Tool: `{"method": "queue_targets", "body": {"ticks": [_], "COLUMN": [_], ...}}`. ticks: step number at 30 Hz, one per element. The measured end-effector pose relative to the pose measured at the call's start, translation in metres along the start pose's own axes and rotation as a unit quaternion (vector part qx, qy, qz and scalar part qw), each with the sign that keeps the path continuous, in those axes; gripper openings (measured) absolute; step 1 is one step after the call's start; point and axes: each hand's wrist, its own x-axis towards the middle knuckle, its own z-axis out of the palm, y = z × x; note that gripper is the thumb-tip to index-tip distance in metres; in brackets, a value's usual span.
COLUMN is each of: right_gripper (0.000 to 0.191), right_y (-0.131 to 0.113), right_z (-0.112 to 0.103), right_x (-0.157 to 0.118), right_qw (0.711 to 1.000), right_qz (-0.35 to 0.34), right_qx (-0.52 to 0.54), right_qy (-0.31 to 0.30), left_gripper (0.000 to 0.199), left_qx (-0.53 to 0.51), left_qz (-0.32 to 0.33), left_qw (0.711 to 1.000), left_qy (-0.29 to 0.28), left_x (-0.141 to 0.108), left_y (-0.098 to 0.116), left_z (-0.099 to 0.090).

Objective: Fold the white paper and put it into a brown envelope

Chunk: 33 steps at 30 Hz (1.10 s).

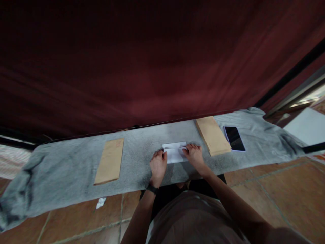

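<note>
A white folded sheet of paper [175,156] lies on the grey cloth in front of me, with a flap along its far edge. My left hand [157,165] grips the paper's left edge, thumb along it and fingers bent. At the right side, my right hand [195,156] holds the paper with thumb and curled fingers. A stack of brown envelopes [212,135] rests just right of my right hand. Farther left lies another brown envelope pile [109,161].
A phone [235,139] with a dark screen lies right of the envelope stack. The grey cloth [63,166] covers a long narrow surface against a dark red panel [152,67]. Crumpled white paper [101,202] sits on the tiled floor [83,217].
</note>
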Motion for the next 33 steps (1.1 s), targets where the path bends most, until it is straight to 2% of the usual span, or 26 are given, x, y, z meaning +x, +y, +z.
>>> {"method": "queue_targets", "body": {"ticks": [6, 13, 17, 20, 23, 27, 33], "right_gripper": [0.021, 0.027, 0.028, 0.034, 0.040, 0.044, 0.052], "right_y": [0.000, -0.002, -0.002, -0.006, -0.018, -0.036, -0.038], "right_z": [0.001, 0.003, 0.003, -0.001, -0.006, 0.003, 0.028], "right_x": [0.016, 0.030, 0.031, 0.024, 0.009, -0.013, -0.029], "right_qw": [1.000, 1.000, 0.999, 0.997, 0.994, 0.988, 0.990], "right_qz": [-0.004, 0.005, 0.014, 0.012, -0.039, -0.133, -0.128], "right_qx": [-0.015, -0.023, -0.017, -0.013, 0.008, 0.044, 0.032], "right_qy": [0.016, 0.020, 0.043, 0.080, 0.101, 0.068, 0.047], "left_gripper": [0.039, 0.040, 0.040, 0.040, 0.041, 0.043, 0.043], "left_qx": [0.012, 0.013, 0.026, 0.043, 0.055, 0.061, 0.059], "left_qz": [-0.041, -0.064, -0.059, -0.037, -0.014, 0.010, 0.018], "left_qw": [0.999, 0.998, 0.998, 0.998, 0.998, 0.998, 0.998], "left_qy": [-0.025, -0.019, -0.014, -0.010, 0.001, 0.015, 0.023], "left_x": [0.018, 0.030, 0.031, 0.030, 0.030, 0.027, 0.024], "left_y": [0.005, 0.008, 0.010, 0.010, 0.008, 0.006, 0.004], "left_z": [-0.004, -0.001, 0.002, 0.004, 0.006, 0.009, 0.010]}}
